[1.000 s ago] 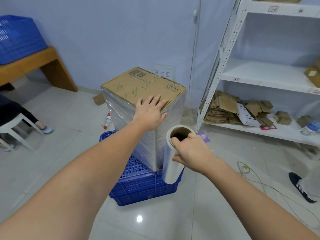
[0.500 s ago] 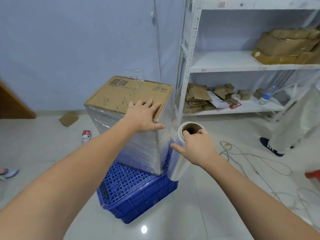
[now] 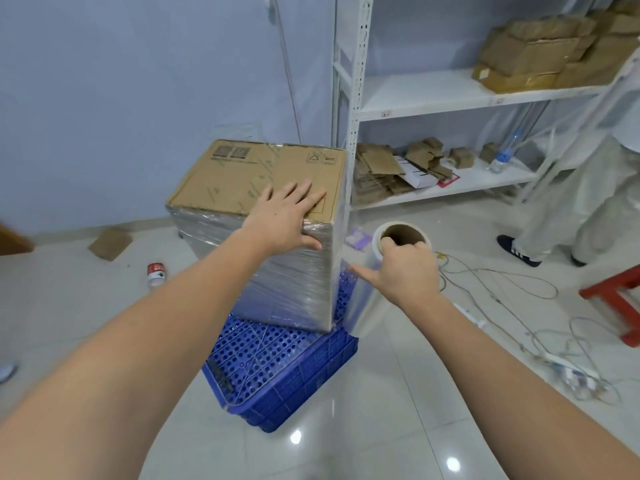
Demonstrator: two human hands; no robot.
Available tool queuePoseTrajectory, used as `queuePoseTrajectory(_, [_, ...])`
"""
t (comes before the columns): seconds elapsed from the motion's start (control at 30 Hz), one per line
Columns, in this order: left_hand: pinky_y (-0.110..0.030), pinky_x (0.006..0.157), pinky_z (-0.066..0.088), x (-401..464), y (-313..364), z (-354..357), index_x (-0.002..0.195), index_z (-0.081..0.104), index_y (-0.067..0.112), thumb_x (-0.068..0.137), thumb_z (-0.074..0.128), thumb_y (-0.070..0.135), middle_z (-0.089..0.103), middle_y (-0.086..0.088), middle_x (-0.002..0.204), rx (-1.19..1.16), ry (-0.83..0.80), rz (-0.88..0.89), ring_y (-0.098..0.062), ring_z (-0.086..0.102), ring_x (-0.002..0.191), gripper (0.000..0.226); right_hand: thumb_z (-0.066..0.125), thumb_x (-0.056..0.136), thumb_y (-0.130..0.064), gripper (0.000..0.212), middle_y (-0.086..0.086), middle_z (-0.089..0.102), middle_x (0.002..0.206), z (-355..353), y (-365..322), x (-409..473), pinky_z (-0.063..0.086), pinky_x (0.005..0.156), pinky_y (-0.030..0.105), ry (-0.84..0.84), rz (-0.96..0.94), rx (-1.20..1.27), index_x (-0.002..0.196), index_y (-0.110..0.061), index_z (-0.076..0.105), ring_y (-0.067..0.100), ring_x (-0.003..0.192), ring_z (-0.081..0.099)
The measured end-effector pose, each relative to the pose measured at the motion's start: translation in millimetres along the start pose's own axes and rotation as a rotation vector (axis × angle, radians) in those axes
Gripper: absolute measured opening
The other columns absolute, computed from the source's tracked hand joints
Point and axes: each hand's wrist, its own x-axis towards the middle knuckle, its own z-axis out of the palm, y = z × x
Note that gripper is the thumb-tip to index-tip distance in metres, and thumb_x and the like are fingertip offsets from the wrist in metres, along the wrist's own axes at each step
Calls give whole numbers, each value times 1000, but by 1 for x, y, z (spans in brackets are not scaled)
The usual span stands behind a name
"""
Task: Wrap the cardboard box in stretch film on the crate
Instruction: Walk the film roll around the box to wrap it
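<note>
Film [image 3: 341, 216] between cardboard box [image 3: 256, 178] and roll [image 3: 372, 299] is barely discernible.

A white metal shelf rack [image 3: 353, 109] stands at one to two o'clock against the pale blue wall [image 3: 138, 81]. Its upper shelf carries stacked brown cartons [image 3: 540, 57]; the lower shelf holds flattened cardboard pieces [image 3: 381, 168] and a clear plastic bottle [image 3: 502, 157]. At three o'clock a person in pale trousers [image 3: 588, 202] stands in dark shoes [image 3: 516, 251], with a red stool [image 3: 616, 296] just beside them. Loose cables [image 3: 502, 282] trail over the glossy tiled floor [image 3: 381, 427] at four o'clock. At nine o'clock lie a small red-and-white can [image 3: 156, 274] and a cardboard scrap [image 3: 110, 243].
</note>
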Motion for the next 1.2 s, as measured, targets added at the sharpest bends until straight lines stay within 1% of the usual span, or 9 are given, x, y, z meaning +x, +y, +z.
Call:
queuePoseTrajectory(0.13, [-61,126,9,-1,1,0,162,-10,41,79,52,88,-2,3,174,-26,-20,10,-25,4,159,114,55,78,-77,62,-4,41,55,-5,21,11,28,51,31,-54,-2,44,64,-21,34,18,53,43])
queuePoseTrajectory(0.27, [-64,124,11,8,3,0,162,-8,41,79,50,89,-1,1,174,-19,-26,10,-27,5,159,112,69,77,-60,56,-4,37,54,-3,36,-1,25,51,30,10,-199,78,60,-19,35,23,58,43])
queuePoseTrajectory(0.4, [-64,124,12,12,6,0,163,-5,40,80,51,88,1,0,174,-22,-18,17,-28,6,159,111,71,71,-60,59,-8,29,49,-24,30,-11,12,46,24,36,-402,124,54,-21,29,20,54,37])
queuePoseTrajectory(0.5, [-64,124,12,10,4,3,163,-4,40,79,50,88,2,0,174,-28,2,14,-28,6,159,110,74,68,-59,54,-8,35,52,-26,13,-20,11,46,22,29,-486,118,55,-19,39,18,56,38])
queuePoseTrajectory(0.7, [-64,124,13,9,5,5,163,-4,41,81,51,87,2,1,174,-23,1,7,-27,6,159,108,80,64,-54,40,-12,31,59,-10,-38,-33,28,56,24,40,-652,239,59,-25,54,14,64,30])
queuePoseTrajectory(0.87, [-63,124,12,6,4,5,163,-4,40,82,51,85,2,0,174,-18,5,9,-27,6,159,107,71,71,-53,32,-5,56,59,-3,-67,-33,45,57,30,27,-677,272,69,-21,65,16,67,35])
queuePoseTrajectory(0.97, [-62,125,12,6,4,4,163,-5,41,82,51,85,2,1,174,-16,5,3,-26,5,160,107,67,75,-54,33,-4,60,62,-5,-65,-33,48,62,32,-5,-669,254,74,-21,67,17,68,37])
queuePoseTrajectory(1.1, [-61,125,13,4,4,3,163,-4,41,81,50,87,2,2,174,-14,9,1,-25,6,159,109,74,75,-53,34,-4,61,61,-10,-56,-38,49,66,32,9,-688,245,75,-20,66,15,67,32])
queuePoseTrajectory(1.2, [-61,126,11,0,4,0,163,-2,42,78,55,87,2,3,174,-37,-12,-16,-24,5,160,111,68,81,-53,36,0,65,67,-18,-57,-42,50,75,36,-38,-708,191,85,-17,64,20,68,46])
